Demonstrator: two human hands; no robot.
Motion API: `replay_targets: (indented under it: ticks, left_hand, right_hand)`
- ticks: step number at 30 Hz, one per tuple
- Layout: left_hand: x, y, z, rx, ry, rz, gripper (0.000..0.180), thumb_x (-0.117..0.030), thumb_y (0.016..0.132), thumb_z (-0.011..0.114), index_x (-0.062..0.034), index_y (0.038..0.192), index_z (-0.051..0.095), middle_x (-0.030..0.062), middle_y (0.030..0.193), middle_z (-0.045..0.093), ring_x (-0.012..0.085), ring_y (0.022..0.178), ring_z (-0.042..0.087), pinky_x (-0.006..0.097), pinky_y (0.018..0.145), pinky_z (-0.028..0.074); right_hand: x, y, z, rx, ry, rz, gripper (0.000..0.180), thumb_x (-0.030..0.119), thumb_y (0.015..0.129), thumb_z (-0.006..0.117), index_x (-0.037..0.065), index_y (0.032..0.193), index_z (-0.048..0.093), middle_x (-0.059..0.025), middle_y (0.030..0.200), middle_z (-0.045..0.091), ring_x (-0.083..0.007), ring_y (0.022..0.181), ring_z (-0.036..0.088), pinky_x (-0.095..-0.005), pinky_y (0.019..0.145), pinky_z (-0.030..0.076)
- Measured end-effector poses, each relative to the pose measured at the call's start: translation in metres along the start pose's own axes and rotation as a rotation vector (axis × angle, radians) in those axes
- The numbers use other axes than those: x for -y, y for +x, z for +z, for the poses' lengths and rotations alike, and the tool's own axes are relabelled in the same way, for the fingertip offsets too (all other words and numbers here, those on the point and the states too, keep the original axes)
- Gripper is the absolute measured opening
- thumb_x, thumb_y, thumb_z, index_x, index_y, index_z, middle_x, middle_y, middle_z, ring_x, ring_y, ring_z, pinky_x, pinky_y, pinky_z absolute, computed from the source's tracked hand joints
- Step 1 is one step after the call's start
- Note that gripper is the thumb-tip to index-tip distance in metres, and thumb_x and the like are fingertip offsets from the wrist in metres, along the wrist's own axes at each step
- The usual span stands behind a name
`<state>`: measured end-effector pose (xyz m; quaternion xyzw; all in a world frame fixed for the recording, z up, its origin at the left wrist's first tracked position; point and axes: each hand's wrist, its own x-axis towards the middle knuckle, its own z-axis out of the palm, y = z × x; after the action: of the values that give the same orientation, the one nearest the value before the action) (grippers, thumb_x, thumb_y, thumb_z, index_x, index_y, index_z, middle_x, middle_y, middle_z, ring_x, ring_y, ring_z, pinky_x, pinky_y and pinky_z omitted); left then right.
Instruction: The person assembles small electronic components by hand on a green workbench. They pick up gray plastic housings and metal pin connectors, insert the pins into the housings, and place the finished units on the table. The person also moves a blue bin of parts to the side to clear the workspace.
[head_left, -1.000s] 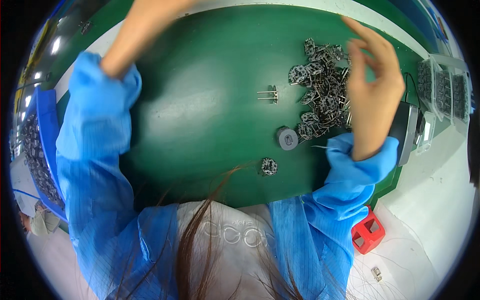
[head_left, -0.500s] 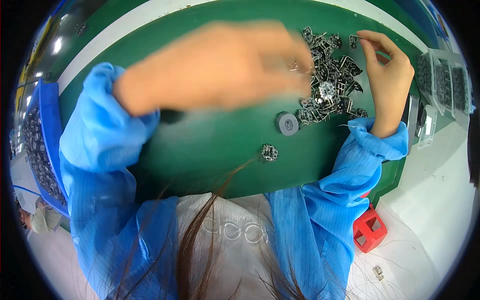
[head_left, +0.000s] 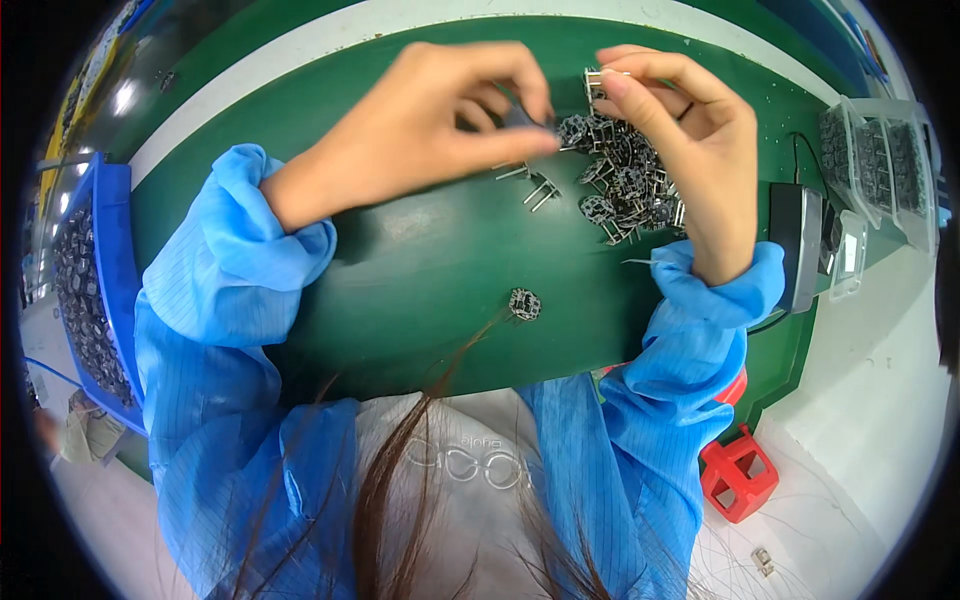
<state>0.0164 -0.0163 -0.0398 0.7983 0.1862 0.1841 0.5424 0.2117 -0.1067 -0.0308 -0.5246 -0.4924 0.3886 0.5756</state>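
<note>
- Nearest, a lone black-and-silver part [head_left: 524, 304] lies on the green surface [head_left: 420, 290], well apart from the pile, perhaps to keep it distinct.
- Beyond, the pile of metal parts [head_left: 630, 185] sits beside the right hand [head_left: 705, 140], presumably for short reaches.
- Farther, its fingers pinch a pronged part [head_left: 590, 95], seemingly by the prongs, leaving the body exposed.
- Opposite, the left hand [head_left: 435, 120] pinches a blurred dark piece [head_left: 520, 116].

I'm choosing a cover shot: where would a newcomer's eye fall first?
Probably on the right hand pinching a pronged part over the green table, and the left hand opposite, holding a blurred dark-grey piece. Beside the right hand lies a heap of pronged parts. A blue bin stands far left.
</note>
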Motion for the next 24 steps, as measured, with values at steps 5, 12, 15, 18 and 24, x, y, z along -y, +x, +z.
replay_targets:
  ticks: [5,12,15,18,24]
  left_hand:
    - [0.004,0.001,-0.014,-0.059,-0.299,-0.276,0.024,-0.031,0.092,0.066,-0.0101,0.084,0.058,-0.0003,0.088,0.065,0.0047,0.083,0.057,0.02,0.066,0.042]
    - [0.002,-0.004,-0.009,-0.043,-0.44,-0.384,0.034,-0.041,0.095,0.058,-0.007,0.09,0.061,0.0015,0.086,0.063,0.0049,0.062,0.06,0.015,0.053,0.044]
    - [-0.006,-0.004,-0.005,-0.048,-0.595,-0.366,0.039,-0.041,0.097,0.056,-0.003,0.104,0.06,0.0062,0.094,0.065,0.01,0.078,0.067,0.018,0.065,0.052]
    - [-0.002,-0.005,-0.004,-0.071,-0.749,-0.368,0.041,-0.033,0.094,0.062,-0.0003,0.117,0.056,0.0094,0.104,0.064,0.0142,0.09,0.067,0.021,0.078,0.054]
    - [0.0,-0.007,-0.009,-0.061,-0.384,-0.227,0.044,-0.002,0.08,0.074,0.0034,0.119,0.056,0.0124,0.112,0.063,0.0176,0.099,0.065,0.027,0.087,0.054]
  right_hand:
    - [-0.001,-0.005,0.024,-0.011,-0.037,-0.003,0.01,-0.002,0.085,0.065,-0.003,0.093,0.06,-0.0089,0.091,0.067,-0.0124,0.088,0.066,-0.0249,0.074,0.056]
    - [-0.005,-0.008,0.036,-0.046,-0.113,-0.18,0.009,-0.001,0.082,0.071,0.0,0.09,0.069,-0.0065,0.089,0.068,-0.0147,0.079,0.067,-0.028,0.07,0.058]
    - [-0.012,-0.007,0.036,-0.137,-0.255,-0.292,0.009,-0.002,0.079,0.072,0.001,0.088,0.07,-0.008,0.09,0.069,-0.016,0.076,0.068,-0.0283,0.067,0.058]
    - [-0.015,-0.007,0.037,-0.206,-0.436,-0.428,0.011,-0.002,0.077,0.073,0.002,0.088,0.071,-0.0085,0.089,0.069,-0.017,0.073,0.068,-0.0275,0.065,0.057]
    - [-0.015,-0.01,0.042,-0.235,-0.437,-0.399,0.014,-0.002,0.076,0.074,0.002,0.089,0.072,-0.0085,0.086,0.069,-0.0177,0.071,0.069,-0.027,0.063,0.056]
